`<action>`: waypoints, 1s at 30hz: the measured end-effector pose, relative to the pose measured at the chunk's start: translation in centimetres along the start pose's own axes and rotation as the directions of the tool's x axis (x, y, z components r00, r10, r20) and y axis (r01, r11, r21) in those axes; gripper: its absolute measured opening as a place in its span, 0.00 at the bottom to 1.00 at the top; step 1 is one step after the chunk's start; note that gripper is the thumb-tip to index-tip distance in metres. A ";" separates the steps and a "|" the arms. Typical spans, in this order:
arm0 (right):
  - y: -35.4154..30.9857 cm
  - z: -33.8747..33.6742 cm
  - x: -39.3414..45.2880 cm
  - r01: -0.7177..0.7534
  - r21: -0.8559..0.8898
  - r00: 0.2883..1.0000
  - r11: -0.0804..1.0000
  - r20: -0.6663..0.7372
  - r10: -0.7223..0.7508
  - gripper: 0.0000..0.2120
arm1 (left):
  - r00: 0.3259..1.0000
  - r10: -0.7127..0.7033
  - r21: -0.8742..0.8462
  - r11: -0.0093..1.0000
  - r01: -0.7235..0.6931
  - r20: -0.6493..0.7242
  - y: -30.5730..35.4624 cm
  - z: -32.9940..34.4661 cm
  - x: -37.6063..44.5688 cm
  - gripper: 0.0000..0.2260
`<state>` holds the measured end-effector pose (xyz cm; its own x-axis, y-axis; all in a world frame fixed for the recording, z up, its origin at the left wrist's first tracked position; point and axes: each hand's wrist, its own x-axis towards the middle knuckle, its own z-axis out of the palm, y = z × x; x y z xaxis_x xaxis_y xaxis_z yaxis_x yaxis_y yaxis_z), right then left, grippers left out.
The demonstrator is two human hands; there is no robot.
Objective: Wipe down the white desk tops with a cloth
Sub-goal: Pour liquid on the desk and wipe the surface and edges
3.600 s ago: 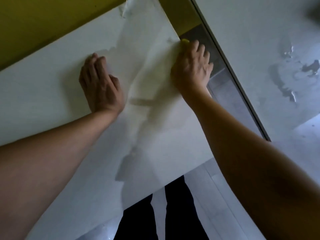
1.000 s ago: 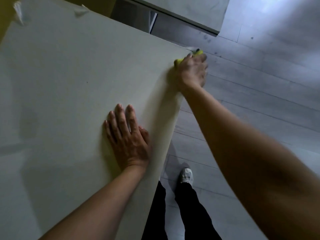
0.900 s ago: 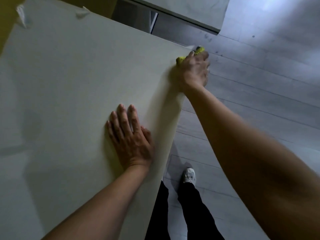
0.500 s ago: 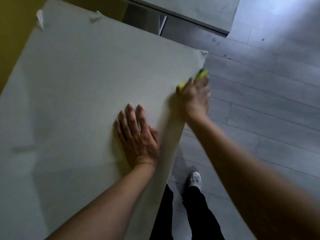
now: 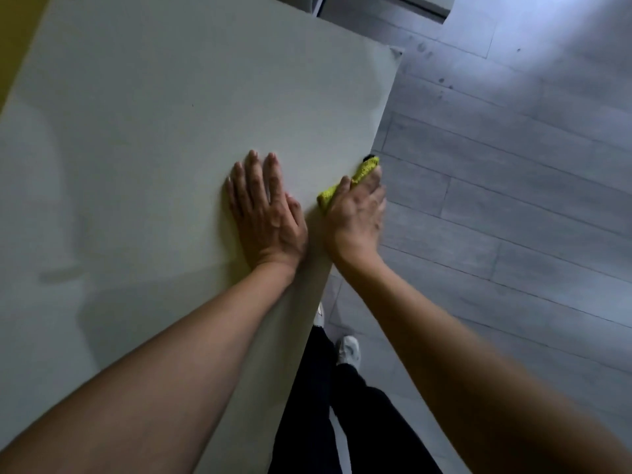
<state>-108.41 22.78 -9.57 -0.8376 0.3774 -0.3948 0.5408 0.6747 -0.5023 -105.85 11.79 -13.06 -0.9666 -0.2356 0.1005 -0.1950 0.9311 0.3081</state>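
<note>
A white desk top (image 5: 154,114) fills the left and middle of the head view. My left hand (image 5: 265,212) lies flat on it with fingers straight, close to the right edge. My right hand (image 5: 355,217) presses a yellow cloth (image 5: 355,177) against that right edge, right beside my left hand. Most of the cloth is hidden under my fingers; only a strip shows past the fingertips.
Grey plank floor (image 5: 513,200) lies to the right of the desk. A second white desk (image 5: 427,1) shows at the top edge. My legs in dark trousers (image 5: 342,422) and a white shoe (image 5: 349,350) stand by the desk edge. A yellow wall (image 5: 17,29) is at top left.
My right hand has slid the cloth along the desk's right edge from the far corner toward me, ending beside my left hand. My left hand has stayed flat on the desk.
</note>
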 end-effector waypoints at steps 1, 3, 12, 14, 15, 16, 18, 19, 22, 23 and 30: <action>-0.6 -0.2 1.5 -0.002 0.017 1.000 1.000 -0.017 0.002 0.29 | 0.999 0.041 -0.003 0.999 -0.041 0.014 -0.4 0.0 -0.2 0.28; -2.3 -0.8 5.5 -0.030 0.080 0.997 0.996 -0.064 0.035 0.27 | 0.992 0.127 0.004 0.992 -0.127 0.026 -1.5 -0.7 -1.4 0.27; -4.1 -1.3 11.1 0.007 0.094 0.989 0.996 -0.146 0.007 0.26 | 0.965 0.194 0.077 0.975 -0.210 0.174 -9.9 -6.9 -18.6 0.27; -2.9 -0.7 7.6 -0.002 0.135 0.996 0.991 -0.093 0.015 0.28 | 0.967 0.190 0.093 0.974 -0.207 0.168 -10.2 -6.8 -19.4 0.28; -1.8 -0.1 4.8 0.000 0.159 0.998 0.987 -0.063 0.010 0.30 | 0.968 0.195 0.093 0.973 -0.212 0.158 -10.2 -6.7 -19.4 0.28; -0.3 0.6 1.2 0.010 0.185 0.999 0.983 -0.038 -0.003 0.32 | 0.968 0.203 0.096 0.971 -0.219 0.151 -10.2 -6.5 -19.2 0.28; 2.8 2.0 -7.2 0.030 0.218 0.999 0.975 0.032 -0.038 0.34 | 0.968 0.206 0.108 0.969 -0.221 0.141 -10.4 -6.4 -19.2 0.28; 4.2 2.5 -11.0 0.036 0.207 0.995 0.978 0.083 -0.054 0.34 | 0.970 0.206 0.108 0.969 -0.220 0.131 -10.4 -6.3 -19.3 0.28; 6.1 3.5 -15.2 0.036 0.102 0.990 0.994 0.134 -0.050 0.35 | 0.968 0.221 0.105 0.967 -0.234 0.120 -10.3 -6.1 -19.4 0.28; 5.8 3.5 -14.4 0.032 0.100 0.991 0.995 0.122 -0.044 0.35 | 0.967 0.225 0.104 0.966 -0.237 0.116 -10.3 -6.0 -19.3 0.28; 0.9 1.5 -1.9 0.009 0.157 1.000 0.987 -0.013 -0.007 0.33 | 0.969 0.225 0.099 0.967 -0.235 0.103 -10.4 -5.9 -19.2 0.28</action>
<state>-106.22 21.71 -10.45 -0.8425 0.3804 -0.3815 0.5384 0.5698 -0.6208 -84.30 4.99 -12.65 -0.9976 0.0103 0.0691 0.0226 0.9833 0.1805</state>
